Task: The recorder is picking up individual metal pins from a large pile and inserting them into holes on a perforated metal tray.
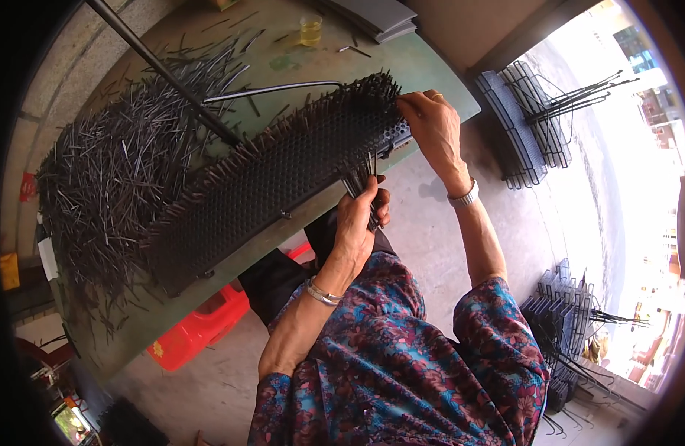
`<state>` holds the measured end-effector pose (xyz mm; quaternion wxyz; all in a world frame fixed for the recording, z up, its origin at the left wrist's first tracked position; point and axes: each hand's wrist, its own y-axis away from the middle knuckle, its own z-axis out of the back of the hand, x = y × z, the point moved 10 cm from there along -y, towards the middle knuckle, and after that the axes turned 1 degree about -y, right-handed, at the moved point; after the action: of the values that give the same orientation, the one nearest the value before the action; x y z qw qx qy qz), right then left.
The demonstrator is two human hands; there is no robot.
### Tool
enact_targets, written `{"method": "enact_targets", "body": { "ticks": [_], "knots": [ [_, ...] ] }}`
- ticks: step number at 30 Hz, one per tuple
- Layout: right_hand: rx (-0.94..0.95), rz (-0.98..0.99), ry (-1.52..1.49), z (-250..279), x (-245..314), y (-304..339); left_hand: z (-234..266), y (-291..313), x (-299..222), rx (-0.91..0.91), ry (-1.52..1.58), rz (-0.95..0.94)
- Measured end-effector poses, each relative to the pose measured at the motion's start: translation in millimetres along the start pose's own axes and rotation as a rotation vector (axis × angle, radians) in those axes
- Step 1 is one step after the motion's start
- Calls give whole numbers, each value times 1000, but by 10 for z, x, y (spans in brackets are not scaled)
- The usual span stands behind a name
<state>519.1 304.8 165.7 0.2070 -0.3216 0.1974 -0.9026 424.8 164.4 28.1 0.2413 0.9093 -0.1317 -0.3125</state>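
Note:
A long black perforated rack (246,197) lies slantwise on the green table, its top full of small holes. Thin dark strips stand upright along its far edge and crowd together at its right end (368,93). My left hand (361,212) is closed round a bundle of similar strips (357,182), in front of the rack's near edge. At the rack's right end my right hand (435,130) is pinched, its fingertips against the standing strips; what lies between them is hidden.
A large heap of loose dark strips (127,160) covers the table's left part. A metal bar (164,70) crosses over it. A cup of yellow liquid (310,30) stands at the back. Below the table is a red plastic stool (201,327). Wire racks (532,123) stand on the right.

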Motion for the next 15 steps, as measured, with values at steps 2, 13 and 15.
{"method": "enact_targets", "body": {
  "ticks": [2,13,15],
  "knots": [
    [39,-42,23,-22,-12,-4,-20,-3,-30,16,-45,-35],
    [-5,-78,84,-15,-56,89,-14,32,-48,-12,-47,-38],
    [-9,-42,117,-16,-79,107,-20,30,-46,-4,-55,-43]
  ]
}}
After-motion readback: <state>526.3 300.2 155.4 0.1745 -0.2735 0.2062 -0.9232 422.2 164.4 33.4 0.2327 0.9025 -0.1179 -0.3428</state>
